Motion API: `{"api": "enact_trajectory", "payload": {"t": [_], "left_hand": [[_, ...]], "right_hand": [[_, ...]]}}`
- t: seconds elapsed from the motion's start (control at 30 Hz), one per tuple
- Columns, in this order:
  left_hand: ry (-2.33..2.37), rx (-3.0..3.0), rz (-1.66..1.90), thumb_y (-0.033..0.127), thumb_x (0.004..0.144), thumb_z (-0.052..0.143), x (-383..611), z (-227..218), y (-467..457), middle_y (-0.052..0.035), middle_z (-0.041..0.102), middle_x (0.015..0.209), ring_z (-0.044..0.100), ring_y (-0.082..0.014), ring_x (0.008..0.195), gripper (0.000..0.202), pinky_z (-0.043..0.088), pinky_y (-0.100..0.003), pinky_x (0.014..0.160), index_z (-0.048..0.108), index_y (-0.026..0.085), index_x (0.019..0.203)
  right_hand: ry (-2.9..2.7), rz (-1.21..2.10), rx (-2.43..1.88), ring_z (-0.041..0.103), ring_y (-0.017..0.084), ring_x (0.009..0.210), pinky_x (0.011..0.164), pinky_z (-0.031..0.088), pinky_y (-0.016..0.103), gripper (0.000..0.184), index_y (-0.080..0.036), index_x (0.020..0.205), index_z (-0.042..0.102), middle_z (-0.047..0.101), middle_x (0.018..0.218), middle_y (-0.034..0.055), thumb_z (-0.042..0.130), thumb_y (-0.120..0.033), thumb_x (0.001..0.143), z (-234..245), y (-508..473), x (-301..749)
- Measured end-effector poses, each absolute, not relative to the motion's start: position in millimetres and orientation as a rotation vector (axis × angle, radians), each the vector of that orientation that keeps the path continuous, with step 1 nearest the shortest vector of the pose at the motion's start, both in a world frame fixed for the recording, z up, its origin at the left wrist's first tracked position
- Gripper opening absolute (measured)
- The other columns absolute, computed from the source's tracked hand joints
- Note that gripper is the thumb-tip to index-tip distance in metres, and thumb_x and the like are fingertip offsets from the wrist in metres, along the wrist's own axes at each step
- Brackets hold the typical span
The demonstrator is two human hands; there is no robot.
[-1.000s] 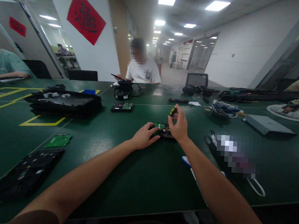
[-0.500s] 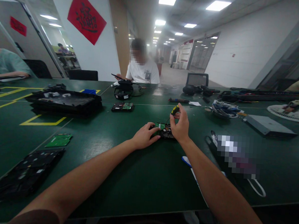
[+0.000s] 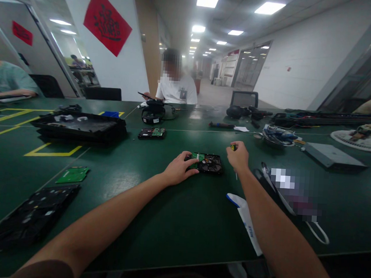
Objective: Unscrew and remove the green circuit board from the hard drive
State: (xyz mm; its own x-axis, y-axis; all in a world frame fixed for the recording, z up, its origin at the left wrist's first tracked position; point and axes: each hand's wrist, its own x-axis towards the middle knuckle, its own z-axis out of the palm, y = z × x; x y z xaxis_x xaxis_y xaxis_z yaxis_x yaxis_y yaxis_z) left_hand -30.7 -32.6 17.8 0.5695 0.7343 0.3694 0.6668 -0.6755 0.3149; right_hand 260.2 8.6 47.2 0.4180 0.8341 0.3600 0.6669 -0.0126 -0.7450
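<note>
A hard drive (image 3: 212, 163) with a green circuit board at its left end lies flat on the green table. My left hand (image 3: 181, 169) grips that left end, fingers over the far side and thumb along the near side, covering part of the board. Just right of the drive and apart from it, my right hand (image 3: 239, 158) is closed around a screwdriver (image 3: 233, 147) with a yellow and black handle. Its shaft points down below the hand; the tip is hard to make out.
Another drive (image 3: 151, 133) lies farther back. Black trays (image 3: 79, 126) are stacked at left, with a green circuit board (image 3: 73, 175) and flat black parts (image 3: 31, 215) nearer. A white and blue packet (image 3: 246, 220) and a grey box (image 3: 335, 155) lie right. A person (image 3: 177, 88) sits opposite.
My right hand has moved right and toward me with the screwdriver, off the drive, uncovering its right end. My left hand stays on the drive.
</note>
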Motion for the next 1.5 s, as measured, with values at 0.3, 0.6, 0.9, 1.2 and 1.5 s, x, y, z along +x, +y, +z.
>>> {"api": "enact_trajectory", "payload": {"t": [0.3, 0.6, 0.9, 1.2, 1.5], "left_hand": [[1.311, 2.783, 0.597, 0.054, 0.100, 0.056, -25, 27, -38, -0.0134, 0.038, 0.154, 0.049, -0.0347, 0.136, 0.051, 0.047, -0.053, 0.113, 0.060, 0.028, 0.144], [1.463, 2.854, 0.409, 0.041, 0.103, 0.053, -24, 39, -39, -0.0152, 0.041, 0.154, 0.043, -0.0363, 0.142, 0.045, 0.045, -0.052, 0.112, 0.056, 0.028, 0.146], [1.846, 2.737, 0.141, 0.020, 0.098, 0.053, -27, 59, -49, -0.0197, 0.053, 0.144, 0.056, -0.0352, 0.128, 0.047, 0.049, -0.047, 0.102, 0.051, 0.020, 0.145], [1.974, 2.382, 0.118, 0.064, 0.104, 0.030, 1, 80, -82, -0.0225, 0.068, 0.122, 0.067, -0.0363, 0.114, 0.064, 0.052, -0.044, 0.092, 0.050, 0.014, 0.137], [1.879, 2.418, 0.150, 0.097, 0.074, 0.045, 6, 71, -98, -0.0326, 0.064, 0.126, 0.064, -0.0488, 0.115, 0.121, 0.052, -0.053, 0.089, 0.034, 0.009, 0.156]], "right_hand": [[-1.606, 0.527, -1.769, 0.063, 0.011, 0.057, 0.059, 0.046, 0.023, 0.022, -0.020, 0.104, 0.068, 0.073, 0.091, 0.0004, 0.067, -0.025, 0.082, 39, 5, 250], [-1.688, 0.612, -1.773, 0.064, 0.011, 0.056, 0.054, 0.044, 0.022, 0.024, -0.020, 0.106, 0.068, 0.072, 0.083, 0.0001, 0.067, -0.020, 0.082, 48, -1, 251], [-1.750, 0.795, -1.738, 0.059, 0.012, 0.051, 0.050, 0.040, 0.020, 0.023, -0.018, 0.107, 0.070, 0.062, 0.058, -0.0031, 0.060, -0.018, 0.086, 55, -6, 247], [-2.009, 1.107, -1.475, 0.065, 0.012, 0.059, 0.051, 0.045, 0.020, 0.019, -0.020, 0.105, 0.072, 0.075, 0.078, 0.0016, 0.068, -0.022, 0.086, 61, -18, 233], [-1.858, 0.211, -1.928, 0.067, 0.024, 0.107, 0.095, 0.048, 0.031, 0.022, -0.017, 0.109, 0.073, 0.074, 0.110, 0.0114, 0.063, -0.021, 0.089, 39, 13, 264]]}}
